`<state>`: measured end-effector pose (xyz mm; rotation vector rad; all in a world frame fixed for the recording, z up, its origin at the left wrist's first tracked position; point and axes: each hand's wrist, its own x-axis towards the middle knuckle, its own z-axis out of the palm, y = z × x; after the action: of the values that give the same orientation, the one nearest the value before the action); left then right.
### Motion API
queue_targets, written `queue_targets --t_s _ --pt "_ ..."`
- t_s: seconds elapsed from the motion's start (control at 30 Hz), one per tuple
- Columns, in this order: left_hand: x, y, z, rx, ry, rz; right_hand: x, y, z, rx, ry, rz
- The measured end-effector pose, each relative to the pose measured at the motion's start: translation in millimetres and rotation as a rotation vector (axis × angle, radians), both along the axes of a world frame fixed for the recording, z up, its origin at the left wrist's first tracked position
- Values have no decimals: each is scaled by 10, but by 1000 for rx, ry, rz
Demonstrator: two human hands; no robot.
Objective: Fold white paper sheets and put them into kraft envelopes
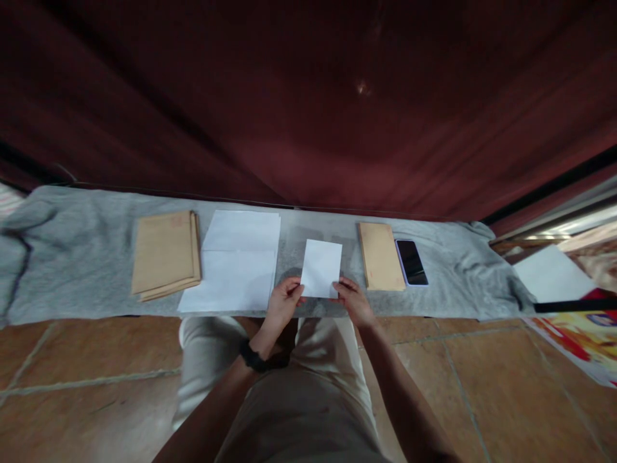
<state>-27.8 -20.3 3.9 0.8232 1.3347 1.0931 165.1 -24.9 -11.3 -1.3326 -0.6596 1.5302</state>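
- Near the front edge of the grey cloth [87, 270], at mid-scene, both hands hold one small folded white sheet [321, 267]; it lies flat or nearly flat on the cloth, its far edge pointing away from the person.
- Left hand [284, 301] pinches the sheet's near left corner, fingers curled narrow over the edge; a dark band sits on that wrist.
- Right hand [354, 299] grips the near right corner the same way, thumb on top, so the sheet appears steadied from both sides and square to the person.
- Left of the sheet, a stack of larger white paper [236, 260] lies just beside the left hand, apart from the held sheet; its right edge leaves a narrow strip of bare cloth between them.
- Further left, a pile of brown envelopes [166, 254] rests just beside the white stack.
- Right of the sheet, a second, narrower pile of brown envelopes [380, 256] lies near, with a phone [411, 262] just beside its right edge, screen up.
- Bare cloth shows beyond the sheet toward the dark red curtain [308, 96], and more at both far ends, where the cloth bunches into folds.
- Tiled floor [72, 386] runs along the near edge of the cloth, and the person's knees come up close to it beneath the hands.
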Motion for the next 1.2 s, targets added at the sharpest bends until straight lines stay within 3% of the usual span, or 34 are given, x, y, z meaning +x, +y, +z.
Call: queue_targets --t_s 0.07,0.17,0.27,0.37,0.53,0.73,0.87,1.0,1.2 --pt "6 -14 47 -23 -35 -18 13 17 18 27 -14 0" --pt "4 -69 95 -145 -237 -61 6 38 50 86 -17 39" --pt "-13 -118 89 -324 -448 -211 -25 53 80 144 11 111" --pt "-8 -133 43 -392 -526 -325 -44 48 110 181 32 158" --pt "38 -84 1 -233 -522 -83 15 4 156 199 75 151" --pt "39 35 -64 -88 -256 144 62 63 73 63 186 -3" --pt "128 124 -164 23 -111 183 142 103 -72 111 43 -44" --pt "203 193 -222 22 114 64 290 169 -210 255 -357 -73" --pt "167 232 -151 28 686 -135 360 275 -292 356 -809 -40"
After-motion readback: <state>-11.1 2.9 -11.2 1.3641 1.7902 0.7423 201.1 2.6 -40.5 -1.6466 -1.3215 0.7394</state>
